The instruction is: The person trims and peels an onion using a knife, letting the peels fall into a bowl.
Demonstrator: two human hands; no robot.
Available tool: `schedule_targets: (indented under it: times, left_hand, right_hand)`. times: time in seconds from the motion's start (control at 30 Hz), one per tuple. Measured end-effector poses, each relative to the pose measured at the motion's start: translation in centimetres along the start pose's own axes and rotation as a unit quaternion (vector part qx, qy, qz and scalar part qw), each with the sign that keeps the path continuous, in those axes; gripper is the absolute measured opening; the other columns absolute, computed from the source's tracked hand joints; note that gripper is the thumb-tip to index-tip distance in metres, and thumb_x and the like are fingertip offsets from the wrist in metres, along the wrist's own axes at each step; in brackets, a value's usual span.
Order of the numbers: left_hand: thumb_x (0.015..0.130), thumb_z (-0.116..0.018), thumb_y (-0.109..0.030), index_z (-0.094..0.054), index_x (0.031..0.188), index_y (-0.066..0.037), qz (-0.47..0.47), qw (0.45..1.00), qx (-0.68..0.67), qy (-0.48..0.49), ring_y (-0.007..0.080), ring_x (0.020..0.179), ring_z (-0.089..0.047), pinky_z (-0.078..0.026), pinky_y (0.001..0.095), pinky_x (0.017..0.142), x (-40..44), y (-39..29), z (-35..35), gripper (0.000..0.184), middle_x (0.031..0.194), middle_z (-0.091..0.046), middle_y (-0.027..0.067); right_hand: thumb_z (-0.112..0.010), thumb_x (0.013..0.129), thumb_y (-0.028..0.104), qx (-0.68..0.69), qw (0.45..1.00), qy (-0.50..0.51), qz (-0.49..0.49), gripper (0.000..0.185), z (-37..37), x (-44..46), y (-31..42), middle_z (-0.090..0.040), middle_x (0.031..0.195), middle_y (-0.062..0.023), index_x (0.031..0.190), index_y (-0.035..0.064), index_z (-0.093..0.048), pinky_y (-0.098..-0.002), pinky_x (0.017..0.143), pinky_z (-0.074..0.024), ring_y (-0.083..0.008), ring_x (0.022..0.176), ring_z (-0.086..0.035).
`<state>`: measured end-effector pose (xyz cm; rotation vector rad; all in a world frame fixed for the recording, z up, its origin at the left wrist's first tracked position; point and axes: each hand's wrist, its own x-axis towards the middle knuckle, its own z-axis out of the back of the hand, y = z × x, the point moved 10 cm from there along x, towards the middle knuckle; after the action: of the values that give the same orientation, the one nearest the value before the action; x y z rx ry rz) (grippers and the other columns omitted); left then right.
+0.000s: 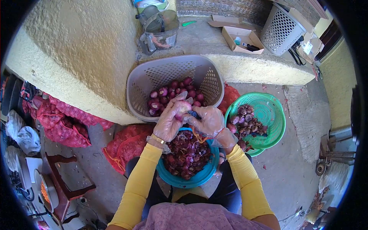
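My left hand [171, 120], in a clear plastic glove, is closed around a pale pink, partly peeled onion [183, 109]. Against that onion works my right hand [209, 122], also gloved, its fingers closed on a small dark-blue tool [194, 114] whose blade I cannot make out. Beneath both hands a blue tub [184, 183] holds a heap of dark red onion skins [186, 159]. Just beyond them stands a grey perforated basket [174, 63] with peeled purple onions [172, 94] in it.
At the right, a green colander [274, 111] holds unpeeled onions [249, 120]. Red mesh sacks [128, 143] lie at the left, by the yellow wall [84, 57]. A cardboard box [243, 38] and a white basket [281, 28] rest on the ledge. A brown wooden stool [67, 184] is lower left.
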<state>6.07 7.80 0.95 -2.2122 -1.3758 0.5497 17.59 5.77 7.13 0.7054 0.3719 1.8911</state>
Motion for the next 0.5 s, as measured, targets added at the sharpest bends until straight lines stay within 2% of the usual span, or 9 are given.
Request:
schedule_targets:
  times: [0.23, 0.5]
  left_hand:
    - [0.100, -0.064, -0.018, -0.051, 0.141, 0.001, -0.003, 0.999, 0.007, -0.047, 0.0262, 0.132, -0.056, -0.048, 0.0425, 0.112, 0.0, 0.6, 1.4, 0.047, 0.140, -0.058, 0.0132]
    - [0.100, -0.063, -0.020, -0.050, 0.142, 0.002, 0.030, 0.997, 0.022, -0.065, 0.0269, 0.130, -0.058, -0.049, 0.0426, 0.111, -0.3, 0.9, 1.9, 0.050, 0.141, -0.058, 0.0151]
  right_hand:
    - [-0.070, 0.091, 0.050, -0.024, 0.997, 0.011, 0.076, 0.044, 0.9, 0.2, 2.3, -0.065, 0.070, -0.0157, 0.080, 0.0074, -0.065, -0.0490, 0.058, -0.0503, -0.0376, 0.066, -0.066]
    - [-0.072, 0.090, 0.046, -0.046, 0.991, 0.026, 0.125, 0.037, -0.1, -0.2, 2.8, -0.066, 0.071, -0.0139, 0.084, 0.0092, -0.068, -0.0477, 0.058, -0.0517, -0.0358, 0.067, -0.067]
